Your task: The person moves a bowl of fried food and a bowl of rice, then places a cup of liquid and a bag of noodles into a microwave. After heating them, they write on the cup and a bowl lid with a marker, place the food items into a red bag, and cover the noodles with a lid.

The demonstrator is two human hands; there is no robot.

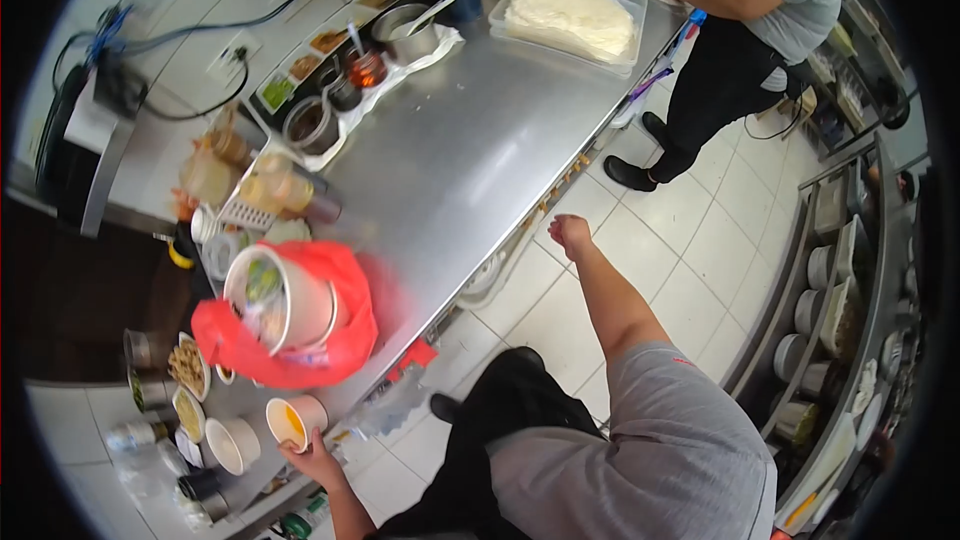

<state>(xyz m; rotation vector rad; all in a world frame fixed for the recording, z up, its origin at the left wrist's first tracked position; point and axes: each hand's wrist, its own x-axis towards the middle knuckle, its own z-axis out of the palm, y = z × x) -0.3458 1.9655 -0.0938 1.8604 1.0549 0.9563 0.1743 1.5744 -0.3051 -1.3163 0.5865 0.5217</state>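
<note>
Cup (290,422) held by left hand (312,460); right hand (570,235) well apart.

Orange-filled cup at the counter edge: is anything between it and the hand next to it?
Nothing visible. The left hand touches the cup on its near side; the white bowl sits beside it, not between.

paper cup (290,423) | upright, open | orange liquid, perhaps sauce | counter (470,150) edge
</note>
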